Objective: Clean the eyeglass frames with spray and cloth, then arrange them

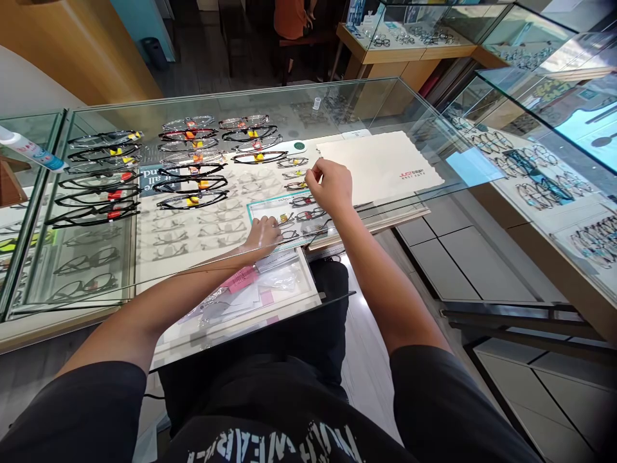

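Note:
My right hand (pixel 331 186) is over the glass counter, thumb and fingers pinched together. Its fingertips are right beside a short column of small eyeglasses (pixel 294 174); whatever is between them is hidden. Lower and to the left, my left hand (pixel 263 235) rests at the counter with its fingers curled down. Its fingertips are close to a pair of eyeglasses with a yellow tag (pixel 285 220), and I cannot make out what they hold. Further dark-framed eyeglasses (pixel 311 214) lie between the two hands, near a teal-edged sheet (pixel 250 213).
Rows of tagged eyeglasses (pixel 193 183) cover the left of the glass counter (pixel 380 96). A cream board (pixel 380 161) lies right of my hands. Below, an open drawer (pixel 308 283) holds plastic bags and a pink packet (pixel 241 279). A spray bottle (pixel 31 149) is far left; a person (pixel 290 19) is beyond.

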Action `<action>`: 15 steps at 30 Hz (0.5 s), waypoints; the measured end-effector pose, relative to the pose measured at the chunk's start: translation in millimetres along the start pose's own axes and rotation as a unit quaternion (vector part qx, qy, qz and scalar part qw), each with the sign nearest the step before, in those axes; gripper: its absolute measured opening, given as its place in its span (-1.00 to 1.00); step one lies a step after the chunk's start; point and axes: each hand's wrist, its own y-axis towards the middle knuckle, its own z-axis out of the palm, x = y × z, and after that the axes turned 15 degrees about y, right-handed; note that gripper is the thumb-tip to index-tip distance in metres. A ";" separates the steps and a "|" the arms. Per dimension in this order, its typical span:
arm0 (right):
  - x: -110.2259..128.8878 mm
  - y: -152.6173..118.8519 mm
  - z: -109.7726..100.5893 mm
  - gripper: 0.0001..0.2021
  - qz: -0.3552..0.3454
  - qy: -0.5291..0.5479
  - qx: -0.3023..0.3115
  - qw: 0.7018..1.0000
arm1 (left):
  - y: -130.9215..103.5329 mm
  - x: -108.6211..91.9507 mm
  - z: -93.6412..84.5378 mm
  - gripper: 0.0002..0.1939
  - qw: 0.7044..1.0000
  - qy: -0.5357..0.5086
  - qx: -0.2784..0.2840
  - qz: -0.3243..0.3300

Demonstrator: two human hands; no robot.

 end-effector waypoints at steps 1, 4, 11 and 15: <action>0.6 0.1 -0.2 -0.74 0.000 0.000 0.000 1.000 | 0.6 0.5 0.7 -0.62 1.000 -0.001 -0.002 0.000; 3.0 0.0 -1.1 -0.73 0.001 -0.003 0.000 1.000 | 2.8 2.8 3.8 -0.69 1.000 -0.003 -0.016 0.000; 7.9 -0.9 -3.1 -0.72 0.010 -0.003 0.005 1.000 | 16.0 15.9 12.3 -0.74 0.996 -0.004 -0.078 -0.039; 8.7 -0.7 -3.5 -0.71 0.010 -0.005 0.006 1.000 | 27.9 22.9 17.0 -0.73 0.994 -0.001 -0.092 -0.057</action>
